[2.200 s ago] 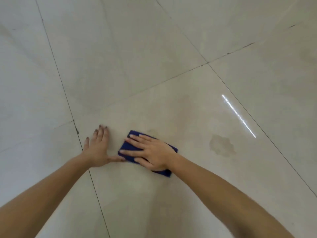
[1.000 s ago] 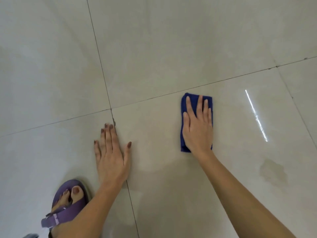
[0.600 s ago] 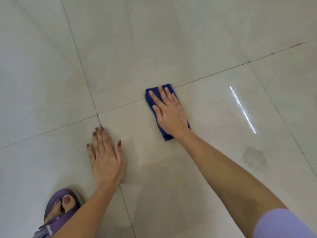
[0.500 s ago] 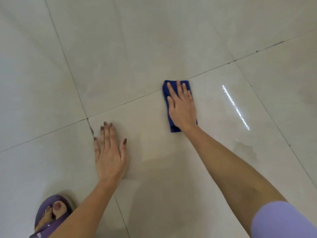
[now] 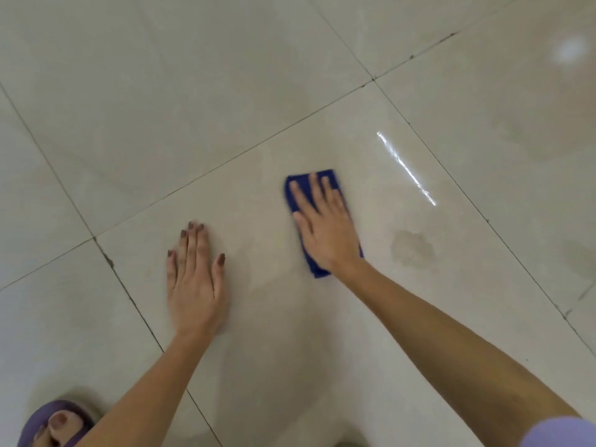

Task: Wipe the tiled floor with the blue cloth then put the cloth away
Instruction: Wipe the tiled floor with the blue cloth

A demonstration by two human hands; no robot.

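Observation:
A folded blue cloth [image 5: 291, 201] lies flat on the glossy beige tiled floor [image 5: 200, 101]. My right hand [image 5: 324, 227] presses down on it, palm flat and fingers spread, covering most of it; only the cloth's top, left edge and lower corner show. My left hand [image 5: 193, 282] rests flat on the same tile to the left, fingers together, holding nothing. A dull stain [image 5: 411, 248] sits on the tile right of the cloth.
Dark grout lines [image 5: 129, 295] cross the floor. My foot in a purple sandal [image 5: 54, 424] is at the bottom left corner. A bright light streak [image 5: 406, 167] reflects off the tile to the right.
My right hand has slid the cloth back toward me and a little right, off the grout line. The left hand has shifted right, away from the tile joint.

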